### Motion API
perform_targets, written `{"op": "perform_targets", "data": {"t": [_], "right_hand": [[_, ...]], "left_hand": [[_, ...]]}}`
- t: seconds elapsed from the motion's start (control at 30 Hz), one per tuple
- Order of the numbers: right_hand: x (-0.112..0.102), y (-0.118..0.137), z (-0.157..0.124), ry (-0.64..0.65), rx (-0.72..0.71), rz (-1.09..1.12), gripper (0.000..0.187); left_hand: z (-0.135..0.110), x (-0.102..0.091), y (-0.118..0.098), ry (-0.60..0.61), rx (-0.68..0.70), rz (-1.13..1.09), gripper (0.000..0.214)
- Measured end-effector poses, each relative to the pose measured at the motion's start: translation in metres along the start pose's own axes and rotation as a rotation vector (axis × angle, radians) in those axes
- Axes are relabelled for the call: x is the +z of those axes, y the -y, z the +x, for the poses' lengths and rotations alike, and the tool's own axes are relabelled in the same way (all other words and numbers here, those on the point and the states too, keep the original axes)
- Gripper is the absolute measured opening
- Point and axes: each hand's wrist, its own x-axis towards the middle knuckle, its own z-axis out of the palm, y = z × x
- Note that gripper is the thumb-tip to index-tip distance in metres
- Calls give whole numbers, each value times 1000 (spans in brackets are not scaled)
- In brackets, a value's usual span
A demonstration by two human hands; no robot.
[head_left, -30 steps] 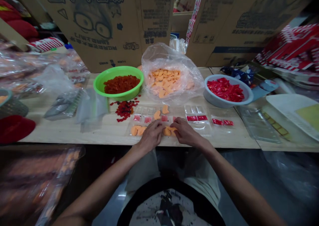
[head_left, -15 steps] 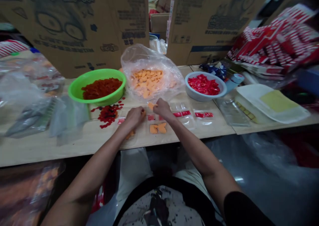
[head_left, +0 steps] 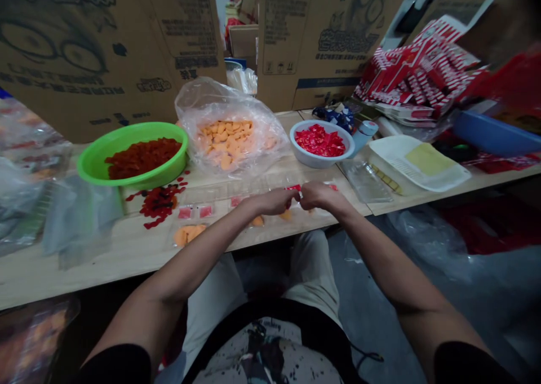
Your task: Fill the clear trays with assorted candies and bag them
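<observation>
My left hand [head_left: 279,201] and my right hand [head_left: 316,196] are close together over the right part of a row of clear plastic trays. Both have curled fingers, and what they hold, if anything, is hidden. Just below them lie orange pieces [head_left: 285,215] in the trays. At the row's left end, a tray holds a pile of orange pieces [head_left: 188,235] with small red packets [head_left: 205,211] above it. Behind my hands, an open clear bag [head_left: 262,110] holds many more orange pieces [head_left: 226,138].
A green basin [head_left: 91,167] holds dark red pieces, some spilled beside it [head_left: 158,206]. Red packets fill a pale blue bowl [head_left: 306,159]. To the right are a white tray [head_left: 393,147] and striped red boxes [head_left: 418,74]. Cardboard cartons [head_left: 186,34] stand behind.
Both hands have moved right along the trays, the right one from holding an orange piece near the middle. The left-end tray is now uncovered, and the view has turned right.
</observation>
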Motion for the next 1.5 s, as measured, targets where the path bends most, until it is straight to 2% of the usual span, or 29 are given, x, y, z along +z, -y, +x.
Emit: {"op": "perform_targets", "data": {"t": [0.07,0.17,0.23,0.3,0.37,0.47,0.6,0.7,0.77,0.83,0.9,0.93,1.0,1.07,1.13,1.2,1.27,1.37,1.43,1.5], "right_hand": [[4,-2,5,23,21,-22,3],[2,-15,-5,-48,39,-6,25],[4,-26,-23,-141,-43,32,31],[12,-33,-42,-162,-198,40,34],[25,-32,-56,-110,-292,-24,35],[44,-18,-63,-90,-221,-137,25],[60,7,-59,-114,-132,-135,20],[64,12,-55,-146,-113,-92,18],[61,7,-50,-180,-92,-44,17],[50,2,-39,-213,-102,25,16],[32,5,-22,-268,-162,112,17],[21,12,-10,-305,-202,158,18],[-4,34,20,-387,-258,230,21],[-25,66,56,-418,-271,238,28],[-39,98,94,-363,-243,176,35],[-40,125,129,-271,-169,116,36],[-31,144,157,-211,-99,83,32],[-9,161,178,-169,-47,50,34],[-1,166,177,-156,-35,48,42],[-3,164,168,-186,-26,112,48]], "left_hand": [[14,7,1,-97,-9,98,33],[10,14,1,-377,-135,184,17],[-2,22,-3,-444,-207,222,18],[-13,34,-8,-420,-208,264,19],[-19,46,-11,-365,-156,312,19],[-17,58,-10,-297,-106,346,16],[-18,59,-6,-284,-122,325,20],[-27,41,5,-330,-92,251,18],[-36,13,22,-467,-151,186,22],[-45,-27,47,-697,-341,168,27],[-51,-67,76,-879,-603,189,28],[-52,-83,90,-888,-720,179,26],[-52,-104,116,-802,-854,118,20],[-50,-108,133,-710,-869,43,16],[-51,-102,144,-718,-854,-4,17],[-57,-96,148,-763,-860,-46,26],[-68,-95,149,-833,-832,-164,40],[-90,-101,143,-981,-665,-607,42],[-103,-108,132,-1061,-554,-916,31],[-108,-112,117,-1099,-498,-1070,24]]}}
